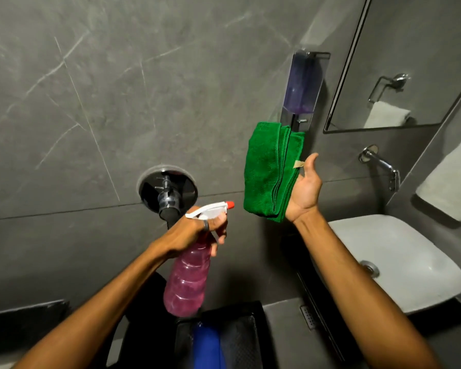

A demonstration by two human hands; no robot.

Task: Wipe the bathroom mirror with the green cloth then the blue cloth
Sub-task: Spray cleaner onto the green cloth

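Note:
My right hand holds a folded green cloth upright, palm facing me, in front of the grey wall. My left hand grips a spray bottle of pink liquid by its neck, with its white trigger head and red nozzle pointing right toward the cloth. The blue cloth lies in a black mesh basket at the bottom centre. The mirror hangs at the upper right, beyond both hands.
A white basin sits at the right under a chrome tap. A soap dispenser is fixed to the wall behind the green cloth. A round black wall fitting sits above my left hand. A white towel hangs far right.

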